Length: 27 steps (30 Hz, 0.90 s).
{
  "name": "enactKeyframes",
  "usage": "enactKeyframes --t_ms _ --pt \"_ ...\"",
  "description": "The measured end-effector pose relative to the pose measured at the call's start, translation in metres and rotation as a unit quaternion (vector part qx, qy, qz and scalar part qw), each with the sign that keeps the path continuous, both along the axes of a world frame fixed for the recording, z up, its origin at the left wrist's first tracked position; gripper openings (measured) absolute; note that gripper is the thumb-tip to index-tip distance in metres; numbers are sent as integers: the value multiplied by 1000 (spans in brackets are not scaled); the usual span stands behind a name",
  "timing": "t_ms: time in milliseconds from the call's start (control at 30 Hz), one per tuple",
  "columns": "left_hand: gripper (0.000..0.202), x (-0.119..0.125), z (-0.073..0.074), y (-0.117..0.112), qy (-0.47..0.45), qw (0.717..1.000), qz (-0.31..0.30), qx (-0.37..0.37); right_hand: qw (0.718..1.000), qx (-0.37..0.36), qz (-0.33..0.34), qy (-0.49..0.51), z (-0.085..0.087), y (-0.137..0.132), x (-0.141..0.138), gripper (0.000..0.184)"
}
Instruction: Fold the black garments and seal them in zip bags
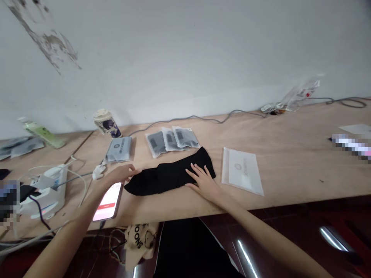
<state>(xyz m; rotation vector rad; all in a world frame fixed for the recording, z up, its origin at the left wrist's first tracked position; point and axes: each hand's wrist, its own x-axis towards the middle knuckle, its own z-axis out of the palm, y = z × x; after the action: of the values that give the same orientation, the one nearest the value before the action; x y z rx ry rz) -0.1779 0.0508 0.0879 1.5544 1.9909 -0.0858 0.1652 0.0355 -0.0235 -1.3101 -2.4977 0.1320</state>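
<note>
The right hand (pixel 203 182) is spread, its fingers pressed flat on what appears to be a folded black sock (pixel 169 177), though the dark fabric shows little detail. The sock is laid near the front edge of the table, around its middle. The left hand (pixel 121 173) is held open with the fingers extended, touching the sock's narrower end; no pinch is seen. A lit smartphone (pixel 108 201) is placed under the left wrist, at the front edge.

Just right of the right hand, a flat frosted plastic bag (pixel 240 171) is laid on the table. Three clear bags (pixel 172 141) with dark folded contents are grouped beyond the sock, and a grey printed packet (pixel 118 149) is set to their left. A white electrical device (pixel 48 190) with attached cables is placed at the left side.

The plywood table (pixel 290 162) is set against a white wall (pixel 188 58) marked by a peeling patch (pixel 45 44). A grey cable (pixel 199 118) is run along the back edge. A dark red glossy floor (pixel 290 235) is seen below.
</note>
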Motion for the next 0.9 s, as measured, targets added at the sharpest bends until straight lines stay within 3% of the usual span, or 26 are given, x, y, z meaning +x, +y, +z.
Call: enactKeyframes --t_ms 67,133,333,533,700,800,900 --pt "58 1 3 -10 -48 999 0 -17 1000 0 0 -1 1 -1 0 56" --pt "57 1 2 -17 -34 999 -14 -26 1000 -2 -1 0 2 -1 0 56" --pt "35 1 -8 -17 39 999 -1 -9 1000 -8 1 11 1 0 0 55" --pt "50 21 15 -28 -58 996 55 31 999 0 -3 50 9 -7 -7 54" --pt "57 64 41 -30 -210 972 82 72 980 -6 44 194 33 -35 -51 66" --pt "55 105 52 -22 -286 951 88 72 949 -26 -22 314 50 -44 -81 75" --pt "48 144 55 -10 -355 926 78 98 890 -81 -92 439 65 -36 -93 59"
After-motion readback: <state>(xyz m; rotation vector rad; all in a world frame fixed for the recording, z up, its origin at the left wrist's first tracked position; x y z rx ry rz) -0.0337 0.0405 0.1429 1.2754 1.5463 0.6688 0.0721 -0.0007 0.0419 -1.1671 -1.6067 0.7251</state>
